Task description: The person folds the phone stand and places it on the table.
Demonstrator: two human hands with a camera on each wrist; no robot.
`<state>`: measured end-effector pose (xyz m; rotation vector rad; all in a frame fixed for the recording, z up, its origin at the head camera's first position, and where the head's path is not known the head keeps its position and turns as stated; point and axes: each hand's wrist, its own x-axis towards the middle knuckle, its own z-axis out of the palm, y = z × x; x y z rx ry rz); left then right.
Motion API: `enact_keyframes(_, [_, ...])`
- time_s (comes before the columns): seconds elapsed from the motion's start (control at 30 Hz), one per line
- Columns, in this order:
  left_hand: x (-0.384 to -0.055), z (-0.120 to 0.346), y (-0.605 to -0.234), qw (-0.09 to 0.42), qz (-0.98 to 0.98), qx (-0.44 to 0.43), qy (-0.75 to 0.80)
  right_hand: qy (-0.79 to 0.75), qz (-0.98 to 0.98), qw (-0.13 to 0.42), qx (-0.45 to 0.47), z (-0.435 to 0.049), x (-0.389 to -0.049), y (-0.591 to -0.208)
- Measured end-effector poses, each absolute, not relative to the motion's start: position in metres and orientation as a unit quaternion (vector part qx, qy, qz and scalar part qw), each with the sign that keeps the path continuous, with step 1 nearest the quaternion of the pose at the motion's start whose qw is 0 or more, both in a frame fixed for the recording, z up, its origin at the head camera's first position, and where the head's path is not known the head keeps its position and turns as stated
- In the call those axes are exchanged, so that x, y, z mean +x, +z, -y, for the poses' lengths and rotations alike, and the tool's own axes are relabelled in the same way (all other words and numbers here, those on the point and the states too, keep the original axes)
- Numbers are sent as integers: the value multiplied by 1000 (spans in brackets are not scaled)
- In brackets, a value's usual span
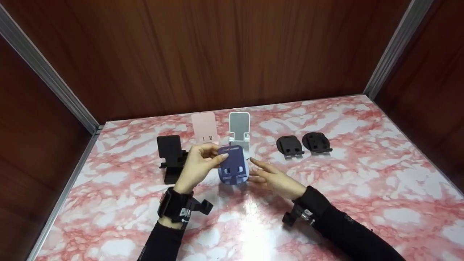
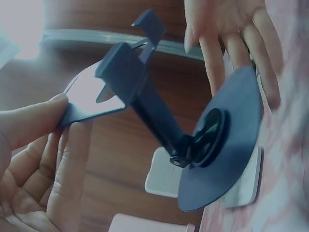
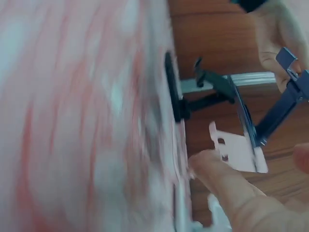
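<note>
A dark blue phone stand (image 1: 235, 161) is held up over the table, its rounded base (image 2: 236, 130) tilted in the left wrist view. My left hand (image 1: 198, 165) pinches the upper edge of its back plate between thumb and fingers. Just right of the base is my right hand (image 1: 278, 182), fingers extended and nothing gripped. In the left wrist view its fingers hang behind the base's edge. The right wrist view shows the blue stand (image 3: 282, 111) beyond the right hand's fingers.
Behind stand a pink phone stand (image 1: 204, 127) and a white-and-grey one (image 1: 240, 127). A black stand (image 1: 169, 146) is left of my left hand. Two folded black stands (image 1: 289, 145) (image 1: 316, 141) lie to the right. Wooden panels (image 1: 217, 54) enclose the marbled table (image 1: 362, 163).
</note>
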<state>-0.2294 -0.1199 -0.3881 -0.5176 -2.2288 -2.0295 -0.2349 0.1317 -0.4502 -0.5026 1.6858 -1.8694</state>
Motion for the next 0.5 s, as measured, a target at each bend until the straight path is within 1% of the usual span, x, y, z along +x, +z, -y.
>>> enact_keyframes(0.17, [-226, 113, -388, 55, 731, -184, -655, -773, -539, 294, -159, -124, -238, -455])
enact_keyframes(0.43, [-224, 102, -390, 69, 737, -195, -644, -791, -531, 259, -160, -124, -241, -457])
enact_keyframes(0.5, [-219, 99, -383, 84, 751, -200, -624, -794, -535, 246, -151, -126, -243, -456])
